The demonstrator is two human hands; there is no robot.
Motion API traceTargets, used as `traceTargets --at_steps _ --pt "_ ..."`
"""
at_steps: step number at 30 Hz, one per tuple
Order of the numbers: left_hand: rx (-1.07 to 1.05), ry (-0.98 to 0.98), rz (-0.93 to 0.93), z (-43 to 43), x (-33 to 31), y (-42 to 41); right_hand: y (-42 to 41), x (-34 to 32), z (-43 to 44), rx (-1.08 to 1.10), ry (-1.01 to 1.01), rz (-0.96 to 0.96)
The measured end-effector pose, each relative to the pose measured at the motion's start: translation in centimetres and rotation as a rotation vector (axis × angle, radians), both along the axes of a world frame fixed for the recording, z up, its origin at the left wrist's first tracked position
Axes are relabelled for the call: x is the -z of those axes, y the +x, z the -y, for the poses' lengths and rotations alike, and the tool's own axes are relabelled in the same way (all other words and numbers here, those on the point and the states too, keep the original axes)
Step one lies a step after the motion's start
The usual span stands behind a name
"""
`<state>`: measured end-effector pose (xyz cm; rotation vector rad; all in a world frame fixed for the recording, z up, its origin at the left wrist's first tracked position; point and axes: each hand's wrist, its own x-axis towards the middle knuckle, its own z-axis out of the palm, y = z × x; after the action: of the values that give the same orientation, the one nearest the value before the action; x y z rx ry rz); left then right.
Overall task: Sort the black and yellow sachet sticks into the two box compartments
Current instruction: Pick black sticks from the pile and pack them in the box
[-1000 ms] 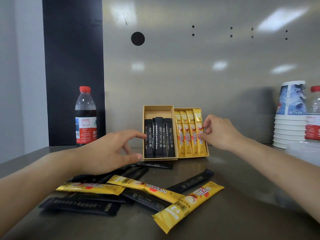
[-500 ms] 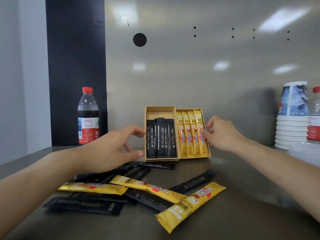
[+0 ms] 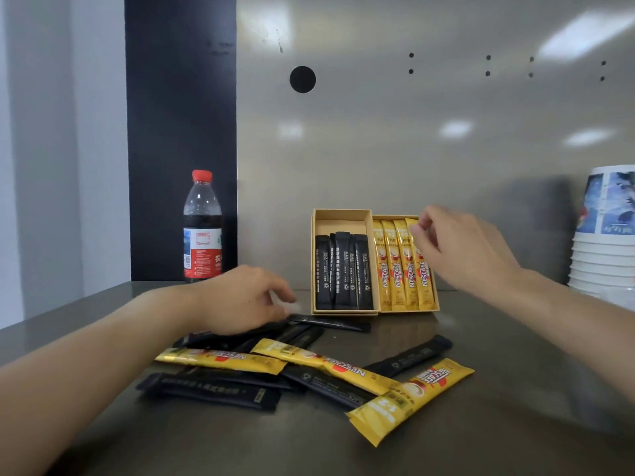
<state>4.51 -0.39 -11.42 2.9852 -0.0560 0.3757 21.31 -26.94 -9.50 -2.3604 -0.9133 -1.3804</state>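
A tan two-compartment box (image 3: 343,214) leans against the back wall. Its left compartment holds several black sticks (image 3: 343,269); its right one holds several yellow sticks (image 3: 395,269). Loose black sticks (image 3: 206,393) and three yellow sticks (image 3: 409,396) lie mixed in a pile on the metal counter in front. My left hand (image 3: 240,304) is down at the back of the pile, its fingertips pinching the left end of a black stick (image 3: 336,324). My right hand (image 3: 460,249) hovers over the box's right side with fingers loosely curled near the top of the rightmost yellow stick, holding nothing.
A cola bottle (image 3: 202,231) with a red cap stands at the back left by a black panel. A stack of paper cups (image 3: 604,242) stands at the far right. The steel wall rises right behind the box.
My left hand has dropped from beside the box onto the pile and closed its fingers at a black stick. My right hand has lifted up off the yellow sticks.
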Motion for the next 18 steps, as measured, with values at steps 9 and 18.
traceTargets --at_steps 9,18 --pt "0.067 -0.019 -0.080 -0.4 0.5 0.7 -6.9 2.1 -3.5 -0.421 -0.523 0.392" --pt "0.106 -0.005 -0.041 -0.8 -0.4 0.2 -7.1 4.3 -2.1 -0.446 -0.241 -0.072"
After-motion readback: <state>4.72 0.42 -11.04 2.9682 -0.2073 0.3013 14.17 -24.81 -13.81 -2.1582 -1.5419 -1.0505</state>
